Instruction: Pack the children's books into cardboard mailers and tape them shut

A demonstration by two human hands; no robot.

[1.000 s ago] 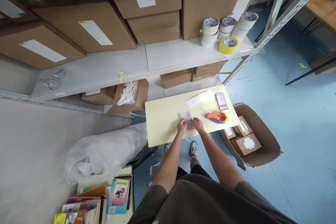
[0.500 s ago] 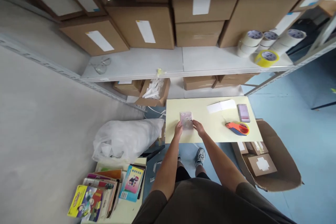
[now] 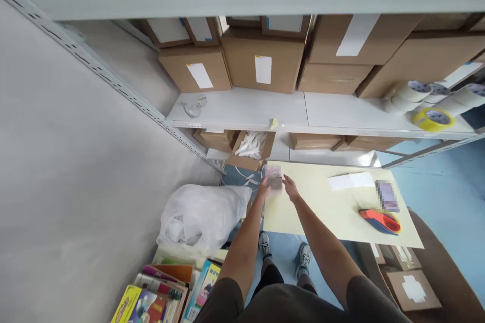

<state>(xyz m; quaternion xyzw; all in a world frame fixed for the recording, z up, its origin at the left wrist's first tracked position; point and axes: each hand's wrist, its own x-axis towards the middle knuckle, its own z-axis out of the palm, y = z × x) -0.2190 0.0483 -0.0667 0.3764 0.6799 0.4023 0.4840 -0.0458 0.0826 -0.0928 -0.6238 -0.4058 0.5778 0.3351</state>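
Note:
A small flat pinkish-grey pack (image 3: 274,176), perhaps a booklet, is at the far left corner of the cream tabletop (image 3: 303,212). Blur hides its print. My left hand (image 3: 264,189) has its fingers closed on the left edge of the pack. Beside the right edge is my right hand (image 3: 291,187), thumb and fingers apart, the tips at or very close to the pack. Further right on the same top lie white paper sheets (image 3: 351,180), a phone-like blurred item (image 3: 387,195) and a red-and-blue tape dispenser (image 3: 380,221).
Behind the table, a grey shelf (image 3: 246,106) carries cardboard boxes (image 3: 261,63), glasses (image 3: 195,107) and tape rolls (image 3: 432,118). A white plastic bag (image 3: 204,217) and stacked books (image 3: 159,290) stand at left. A large open carton (image 3: 443,262) holds smaller boxes at lower right.
The view has swung left and up. Both hands and the pack have shifted left across the tabletop to its left edge. The right fingers look a little looser on the pack.

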